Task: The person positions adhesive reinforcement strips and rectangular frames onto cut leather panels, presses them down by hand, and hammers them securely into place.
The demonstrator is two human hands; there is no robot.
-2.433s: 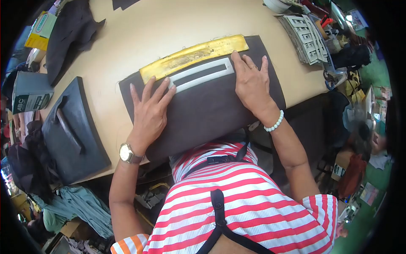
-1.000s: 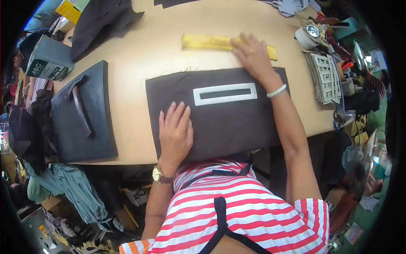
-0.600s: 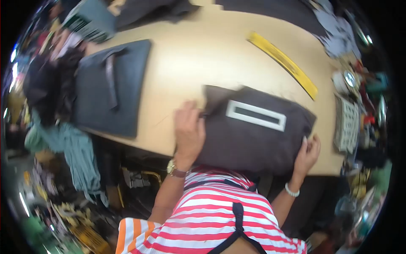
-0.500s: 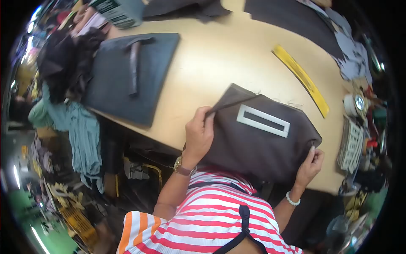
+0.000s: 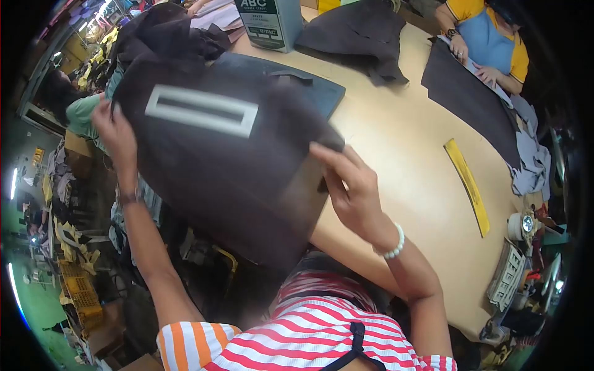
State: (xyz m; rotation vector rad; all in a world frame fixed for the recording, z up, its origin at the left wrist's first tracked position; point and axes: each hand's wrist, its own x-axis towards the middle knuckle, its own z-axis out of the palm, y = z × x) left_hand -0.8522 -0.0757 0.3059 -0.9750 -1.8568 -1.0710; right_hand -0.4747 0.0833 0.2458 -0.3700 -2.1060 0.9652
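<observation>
A dark brown sheet of leather or fabric [image 5: 223, 179] is held up between my hands, slightly blurred by motion. On its upper part sits a pale rectangular frame [image 5: 201, 110] with a long slot. My left hand [image 5: 117, 136] is closed on the sheet's left edge. The right hand [image 5: 352, 185] pinches its right corner. Behind the sheet lies a dark slab [image 5: 325, 93], mostly covered. Part of a hammer [image 5: 291, 76] shows on that slab; its handle is hidden.
A yellow curved strip [image 5: 467, 185] lies on the table [image 5: 396, 161] to the right. Dark pieces [image 5: 365, 37] and a green-white can [image 5: 267, 25] are at the back. Across the table, a co-worker [image 5: 489, 43] handles dark material. Cluttered tools [image 5: 520, 229] line the right edge.
Both hands have lifted the brown sheet off the table and carried it left, over the slab and hammer. The view has shifted, bringing the co-worker at the far side into sight.
</observation>
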